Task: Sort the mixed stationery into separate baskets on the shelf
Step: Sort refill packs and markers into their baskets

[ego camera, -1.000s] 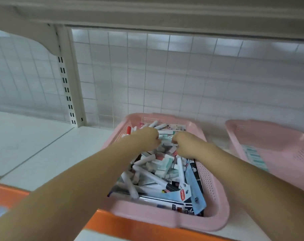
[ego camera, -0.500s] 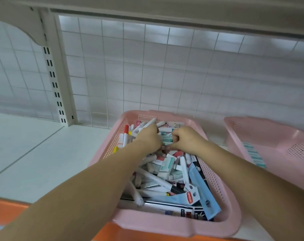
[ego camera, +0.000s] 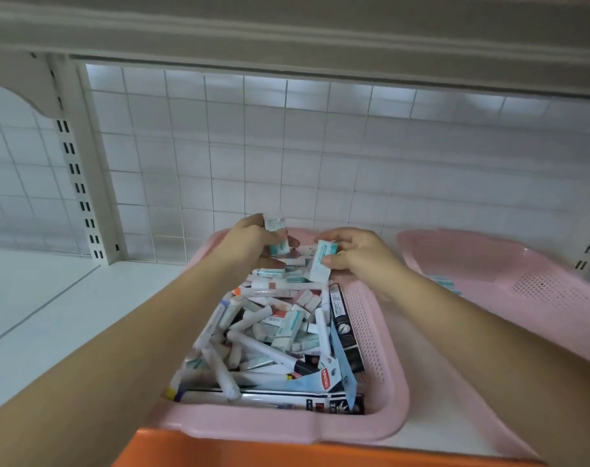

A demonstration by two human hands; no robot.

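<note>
Erasers (ego camera: 320, 264) pinched in left hand (ego camera: 250, 244) and right hand (ego camera: 357, 254): lift clear of the pile (ego camera: 270, 332), release over right basket (ego camera: 522, 264).

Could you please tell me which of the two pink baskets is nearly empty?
The pink basket on the right: only a few teal-striped items lie in it, while the centre basket is heaped with mixed stationery.

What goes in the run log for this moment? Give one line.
left hand: grips small boxes | right hand: pinches teal-white box | both above mixed basket | side basket: holds teal-striped packs
</note>
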